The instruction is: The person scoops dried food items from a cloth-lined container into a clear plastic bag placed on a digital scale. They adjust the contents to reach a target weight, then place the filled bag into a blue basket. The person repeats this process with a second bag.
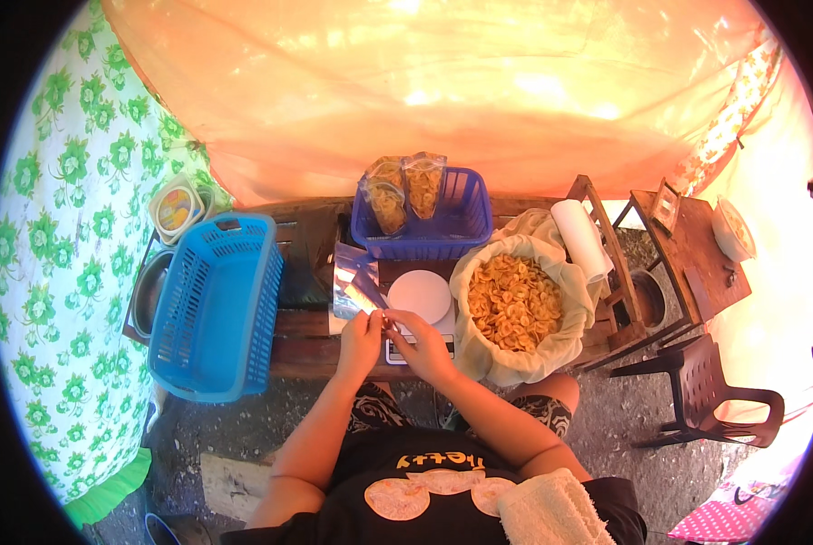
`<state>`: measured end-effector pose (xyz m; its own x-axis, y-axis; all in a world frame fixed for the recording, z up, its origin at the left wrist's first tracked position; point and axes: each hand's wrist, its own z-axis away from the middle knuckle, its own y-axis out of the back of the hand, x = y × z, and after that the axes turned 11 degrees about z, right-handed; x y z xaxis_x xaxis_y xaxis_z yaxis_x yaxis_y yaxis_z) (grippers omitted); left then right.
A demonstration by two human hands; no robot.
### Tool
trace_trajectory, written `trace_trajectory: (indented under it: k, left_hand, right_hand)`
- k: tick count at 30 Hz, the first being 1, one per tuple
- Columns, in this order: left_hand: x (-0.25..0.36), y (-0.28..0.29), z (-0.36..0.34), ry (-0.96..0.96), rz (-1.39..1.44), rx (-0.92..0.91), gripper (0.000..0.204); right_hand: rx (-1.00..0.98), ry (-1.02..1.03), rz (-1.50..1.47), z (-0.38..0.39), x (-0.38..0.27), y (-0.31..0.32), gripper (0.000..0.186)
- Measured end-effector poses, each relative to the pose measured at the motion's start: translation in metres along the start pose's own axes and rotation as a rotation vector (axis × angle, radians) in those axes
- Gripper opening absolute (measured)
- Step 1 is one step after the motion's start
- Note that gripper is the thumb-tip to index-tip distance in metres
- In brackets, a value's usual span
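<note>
My left hand (361,343) and my right hand (423,349) meet at the near end of a shiny silver and clear plastic pouch (356,277), fingers pinched on its edge. The pouch looks flat, with no chips visible in it. Just beyond my right hand is a white kitchen scale (420,297) with a bare round plate; my right hand partly covers its front panel. To the right, a cloth-lined container (479,359) holds a heap of thin golden chips (515,302). Behind the scale, a dark blue plastic basket (424,246) holds several filled clear pouches (423,186).
A large light-blue basket (211,309) stands at the left, beside a metal pot (150,292) and a round tub (177,211). A white roll (580,238) leans behind the chips. At right are a wooden table (710,272) with a bowl (733,230) and a brown plastic chair (697,386).
</note>
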<state>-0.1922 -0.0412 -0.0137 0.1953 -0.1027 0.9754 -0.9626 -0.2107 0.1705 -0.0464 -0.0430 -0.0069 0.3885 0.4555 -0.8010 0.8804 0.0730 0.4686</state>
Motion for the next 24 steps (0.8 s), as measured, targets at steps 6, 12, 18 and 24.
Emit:
trace_trajectory:
  k: [6, 12, 18, 24]
  left_hand:
    - [0.002, 0.005, -0.001, 0.212, 0.163, -0.081, 0.023]
    - [0.023, -0.001, 0.003, 0.224, 0.453, -0.144, 0.023]
    - [0.032, -0.007, -0.001, 0.250, 0.377, -0.222, 0.034]
    - [0.030, -0.006, -0.004, 0.231, 0.329, -0.286, 0.046]
  right_hand:
    - [-0.098, 0.007, 0.022, -0.006, -0.008, 0.013, 0.044]
    - [-0.127, -0.050, -0.072, -0.010, -0.010, 0.023, 0.041]
    - [-0.082, -0.037, -0.103, -0.010, -0.011, 0.037, 0.034]
    - [-0.102, 0.006, -0.043, -0.011, -0.013, 0.050, 0.028]
